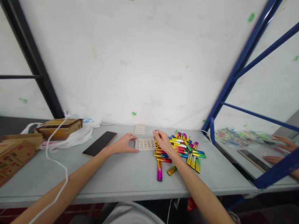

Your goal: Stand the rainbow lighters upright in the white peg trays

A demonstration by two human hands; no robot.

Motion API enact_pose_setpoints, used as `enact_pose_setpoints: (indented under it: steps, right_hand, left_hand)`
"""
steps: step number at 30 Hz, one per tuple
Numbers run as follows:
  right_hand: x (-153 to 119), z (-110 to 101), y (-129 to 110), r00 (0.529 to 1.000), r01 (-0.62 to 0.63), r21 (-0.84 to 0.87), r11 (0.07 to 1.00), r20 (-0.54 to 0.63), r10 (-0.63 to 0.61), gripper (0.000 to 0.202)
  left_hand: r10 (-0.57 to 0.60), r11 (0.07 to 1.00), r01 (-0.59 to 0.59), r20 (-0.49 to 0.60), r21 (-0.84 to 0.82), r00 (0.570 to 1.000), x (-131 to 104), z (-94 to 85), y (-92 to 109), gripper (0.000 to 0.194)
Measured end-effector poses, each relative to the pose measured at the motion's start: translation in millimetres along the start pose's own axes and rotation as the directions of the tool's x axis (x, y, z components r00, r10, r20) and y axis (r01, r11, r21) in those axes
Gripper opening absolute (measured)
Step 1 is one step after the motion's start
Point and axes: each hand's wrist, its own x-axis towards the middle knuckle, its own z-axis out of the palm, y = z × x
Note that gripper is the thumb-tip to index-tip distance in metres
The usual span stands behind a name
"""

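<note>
A small off-white tray (145, 144) with rows of round holes lies on the grey table. The thumb and fingers of my left hand (125, 143) grip it at its left edge, the thumb by the near corner. My right hand (163, 141) is closed in a pinch just past the tray's right end, a small dark-tipped lighter (156, 131) mostly hidden in its fingers. Beneath and beside that hand spreads a heap of shiny multicoloured lighters (179, 146). One pink and gold lighter (159, 171) lies apart, nearer the front edge.
A second holed tray (140, 129) lies by the wall. To the left are a black phone (100, 143), cardboard boxes (62, 128) and a white cable (56, 160) crossing over my left arm. A blue metal frame (230, 84) bounds the right; another person's hands (283, 149) show beyond it.
</note>
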Motion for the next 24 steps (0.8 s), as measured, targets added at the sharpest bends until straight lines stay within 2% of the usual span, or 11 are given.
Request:
enact_pose_setpoints:
  steps: [2,4,7,9,11,13,16,20,24]
  right_hand:
    - [0,2,0,0.999,-0.015,-0.045,0.999,-0.038,0.013,0.053]
    - [0,4,0,0.999,-0.032,-0.017,0.999,-0.029,0.031,0.052]
    - [4,11,-2,0.996,-0.016,0.135,0.991,0.086,0.004,0.047]
    - [10,17,-6,0.986,0.051,0.17,0.984,0.148,-0.077,0.047]
    - [18,22,-11,0.971,0.161,0.071,0.984,0.168,-0.171,0.046]
    - [27,27,-15,0.956,0.231,-0.081,0.97,0.204,-0.211,0.047]
    - [37,34,-15,0.953,0.2,-0.19,0.961,0.264,-0.146,0.044]
    - [34,41,-6,0.95,0.104,-0.139,0.985,0.307,-0.057,0.042]
    - [23,40,-1,0.916,0.113,-0.091,0.989,0.395,-0.068,0.042]
  left_hand:
    - [0.006,1.0,-0.006,-0.002,-0.003,1.0,0,0.9,3,0.069]
    - [0.012,1.0,-0.012,-0.001,-0.013,1.0,1,2.0,5,0.068]
    - [0.02,0.999,-0.02,-0.008,-0.036,1.0,1,4.2,7,0.068]
    - [0.024,0.999,-0.024,-0.008,-0.044,1.0,1,6.0,6,0.067]
    - [0.026,0.999,-0.026,-0.011,-0.048,1.0,1,8.0,4,0.066]
    - [0.026,0.998,-0.027,-0.019,-0.05,0.999,1,10.0,1,0.066]
    - [0.022,0.999,-0.023,-0.022,-0.049,1.0,1,12.6,-2,0.068]
    - [0.014,0.998,-0.015,-0.004,-0.055,1.0,3,13.3,-2,0.07]
    - [0.033,0.997,-0.034,-0.007,-0.066,0.999,3,12.0,-1,0.067]
